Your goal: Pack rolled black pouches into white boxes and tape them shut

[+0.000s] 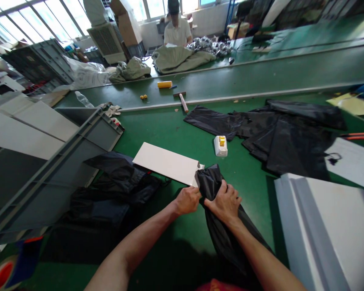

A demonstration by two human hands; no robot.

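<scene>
Head view, the only one. Black bag (211, 184) lies on the green bench (157, 125), running from the right end of a slim white carton (166, 162) back toward the near right, partly under the right forearm. Its gathered far end meets the carton's end; cannot tell whether the carton goes inside.

Right hand (226, 202): laid across the bag just below the gathered end, thumb on the left side, fingers curved over the right, cloth gripped between. Left hand (188, 200): fingers curled in tight, thumb side at the carton's near right corner, beside the bag. What it pinches, if anything, is hidden.

Handling, by judgement: bag looks thin, limp and light, with a sheen that suggests a slick cloth; likely to slide and fold rather than hold shape. Best hold is the gathered rim, with a flat palm behind it to stop creep. Carton looks stiff, probably light. Grip by the long edges; small tabs at the right end look easy to bend or snag on cloth.

About: more dark bags (294, 141) spread far right, a dark heap (118, 178) left by the grey crate (107, 135). White dispenser (221, 147) with a yellow part stands beyond the right hand.
</scene>
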